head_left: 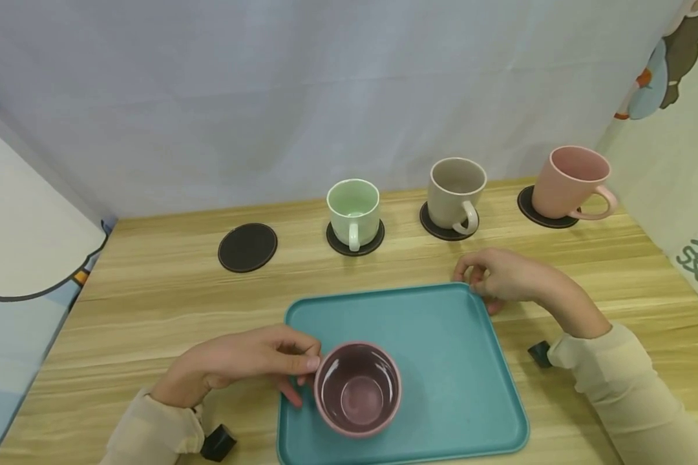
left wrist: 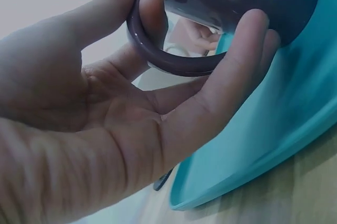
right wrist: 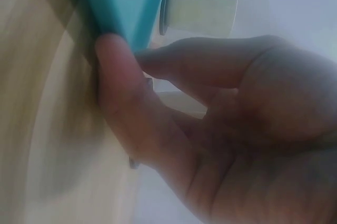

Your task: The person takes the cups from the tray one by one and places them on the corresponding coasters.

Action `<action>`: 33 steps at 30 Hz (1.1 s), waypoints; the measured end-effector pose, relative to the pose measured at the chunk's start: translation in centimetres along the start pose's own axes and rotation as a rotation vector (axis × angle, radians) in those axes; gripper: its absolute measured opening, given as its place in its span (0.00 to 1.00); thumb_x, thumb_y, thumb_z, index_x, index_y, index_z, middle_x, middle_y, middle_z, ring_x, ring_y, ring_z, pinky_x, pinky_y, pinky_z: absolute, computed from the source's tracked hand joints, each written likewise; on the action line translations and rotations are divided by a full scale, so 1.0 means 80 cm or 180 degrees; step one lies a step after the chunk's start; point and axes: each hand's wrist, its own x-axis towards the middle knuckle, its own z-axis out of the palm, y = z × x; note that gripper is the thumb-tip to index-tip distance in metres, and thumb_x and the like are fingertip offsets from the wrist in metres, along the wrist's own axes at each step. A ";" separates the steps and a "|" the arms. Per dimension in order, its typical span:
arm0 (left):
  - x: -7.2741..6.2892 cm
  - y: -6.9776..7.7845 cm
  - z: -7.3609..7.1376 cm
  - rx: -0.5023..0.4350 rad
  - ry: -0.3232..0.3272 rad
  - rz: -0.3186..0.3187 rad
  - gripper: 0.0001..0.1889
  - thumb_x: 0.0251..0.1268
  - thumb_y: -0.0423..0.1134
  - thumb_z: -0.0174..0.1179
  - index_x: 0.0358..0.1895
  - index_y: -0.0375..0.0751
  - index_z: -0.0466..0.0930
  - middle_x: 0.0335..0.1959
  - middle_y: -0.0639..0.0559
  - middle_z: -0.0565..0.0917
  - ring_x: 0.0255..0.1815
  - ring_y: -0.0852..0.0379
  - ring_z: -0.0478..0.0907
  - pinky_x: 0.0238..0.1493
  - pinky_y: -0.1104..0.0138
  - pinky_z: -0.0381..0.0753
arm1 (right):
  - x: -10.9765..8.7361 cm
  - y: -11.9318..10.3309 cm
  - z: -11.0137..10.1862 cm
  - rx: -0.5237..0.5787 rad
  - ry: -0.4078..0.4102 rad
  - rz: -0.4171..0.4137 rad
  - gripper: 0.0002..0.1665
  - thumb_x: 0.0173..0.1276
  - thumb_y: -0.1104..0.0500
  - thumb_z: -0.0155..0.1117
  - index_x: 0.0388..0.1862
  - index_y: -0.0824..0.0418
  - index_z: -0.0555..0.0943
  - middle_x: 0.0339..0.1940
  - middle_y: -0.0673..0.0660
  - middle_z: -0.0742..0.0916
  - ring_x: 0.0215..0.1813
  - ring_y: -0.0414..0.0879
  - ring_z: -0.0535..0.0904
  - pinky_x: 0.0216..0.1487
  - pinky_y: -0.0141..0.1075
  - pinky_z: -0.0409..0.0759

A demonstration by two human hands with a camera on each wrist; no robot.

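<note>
A purple mug [head_left: 358, 389] stands upright over the front left of a teal tray [head_left: 442, 361]. My left hand [head_left: 256, 361] holds it by the handle [left wrist: 174, 62], with a finger through the loop and the thumb on top in the left wrist view. Two other fingertips lie along the mug's side. At the tray's far right corner, my right hand [head_left: 508, 278] pinches the rim between thumb and fingers. The right wrist view shows those fingertips [right wrist: 117, 58] right at the corner.
Behind the tray is a row of dark round coasters. The leftmost coaster [head_left: 247, 247] is bare; the others bear a green mug [head_left: 353, 210], a beige mug [head_left: 450, 200] and a pink mug [head_left: 561, 190]. A pale cloth [head_left: 267, 97] hangs along the table's back edge.
</note>
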 end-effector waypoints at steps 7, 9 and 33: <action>0.004 -0.004 -0.003 -0.0121 -0.0107 0.0073 0.24 0.83 0.43 0.54 0.33 0.23 0.63 0.34 0.53 0.75 0.46 0.55 0.82 0.56 0.50 0.90 | 0.001 0.001 -0.002 -0.0016 -0.0013 -0.0029 0.17 0.71 0.73 0.54 0.54 0.63 0.80 0.38 0.61 0.80 0.30 0.47 0.81 0.31 0.39 0.88; 0.005 -0.004 -0.004 -0.0127 -0.0124 0.0092 0.23 0.83 0.43 0.53 0.33 0.25 0.64 0.34 0.53 0.75 0.46 0.55 0.82 0.56 0.50 0.90 | 0.000 0.002 -0.002 -0.0019 -0.0011 -0.0031 0.16 0.72 0.73 0.54 0.54 0.63 0.80 0.38 0.61 0.80 0.30 0.47 0.81 0.31 0.39 0.88; 0.026 -0.014 0.010 -0.0119 0.0007 0.0325 0.26 0.81 0.43 0.57 0.28 0.23 0.65 0.34 0.57 0.84 0.45 0.58 0.87 0.53 0.63 0.88 | 0.001 0.003 0.001 0.0017 0.0009 -0.0037 0.17 0.71 0.73 0.54 0.53 0.62 0.81 0.37 0.60 0.79 0.30 0.47 0.81 0.31 0.38 0.88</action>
